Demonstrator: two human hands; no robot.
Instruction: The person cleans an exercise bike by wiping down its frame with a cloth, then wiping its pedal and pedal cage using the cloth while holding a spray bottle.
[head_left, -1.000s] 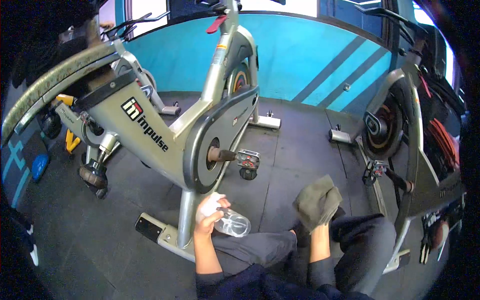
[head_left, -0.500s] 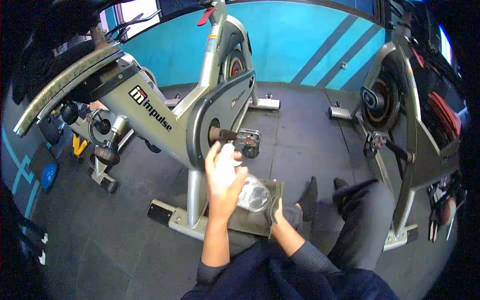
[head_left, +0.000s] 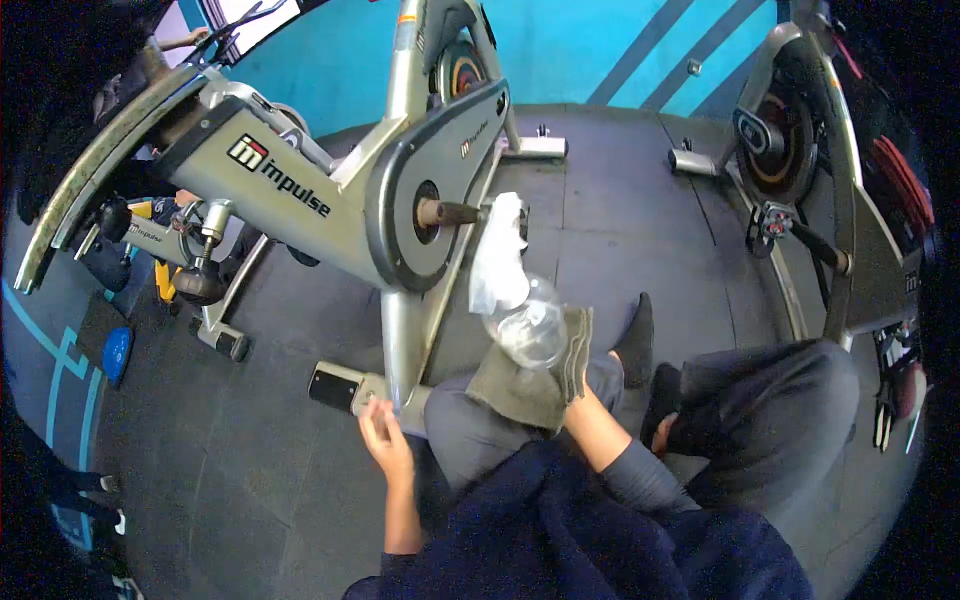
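Observation:
My left hand [head_left: 386, 438] is low and left of centre, near the bike's rear foot, with nothing in it and its fingers loosely apart. A grey-green cloth [head_left: 515, 392] lies over my right hand [head_left: 578, 400], which grips it; most of its fingers are hidden under the fabric. Against the cloth rests a clear, rounded plastic container [head_left: 535, 335], its base towards me. A long white piece [head_left: 500, 260] extends from it towards the bike pedal; whether this is a bottle top or a wrapping I cannot tell.
A grey exercise bike [head_left: 290, 200] stands in front, its frame foot [head_left: 350, 388] close to my left hand. Another bike [head_left: 835, 200] is at the right. My bent legs [head_left: 770, 400] are on the dark floor [head_left: 620, 240]. A person's feet [head_left: 112, 500] show at far left.
My left hand has let go of the white piece and moved down and left. The white piece and container now stand higher in view beside the cloth. The view has tilted down.

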